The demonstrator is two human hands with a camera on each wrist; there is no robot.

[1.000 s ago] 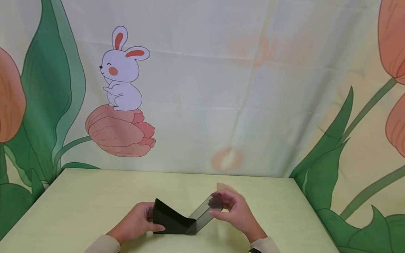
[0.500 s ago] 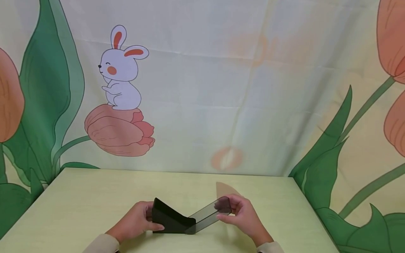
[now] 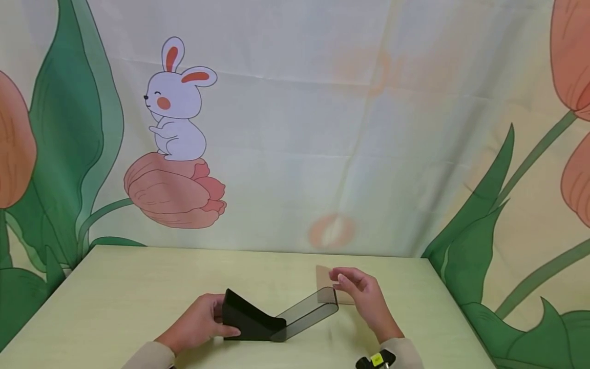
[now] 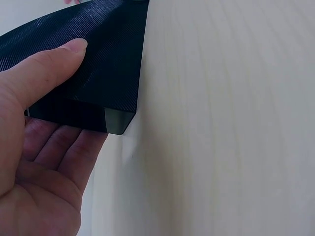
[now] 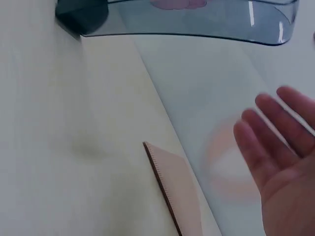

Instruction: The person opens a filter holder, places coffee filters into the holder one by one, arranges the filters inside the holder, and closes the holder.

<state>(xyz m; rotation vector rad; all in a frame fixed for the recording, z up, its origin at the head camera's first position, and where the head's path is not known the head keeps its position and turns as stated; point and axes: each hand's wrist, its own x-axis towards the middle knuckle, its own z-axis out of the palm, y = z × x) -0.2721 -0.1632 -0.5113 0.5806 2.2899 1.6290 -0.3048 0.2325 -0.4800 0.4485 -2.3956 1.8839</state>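
A black ribbed box rests on the table, its smoky see-through lid swung out to the right and slanting upward. My left hand grips the box's left end, thumb on the near face and fingers behind; in the left wrist view the thumb presses the ribbed side of the black box. Just above the lid's raised end, my right hand holds nothing. The right wrist view shows that hand with its fingers stretched out, apart from the clear lid.
A flat light-brown piece lies on the table behind the lid, partly covered by the right hand; the right wrist view shows fine marks along its edge. The pale table ends at a printed cloth backdrop.
The right hand first lowered the lid's end rightward while holding it, then let go and rose slightly off it. The left hand has stayed on the box.
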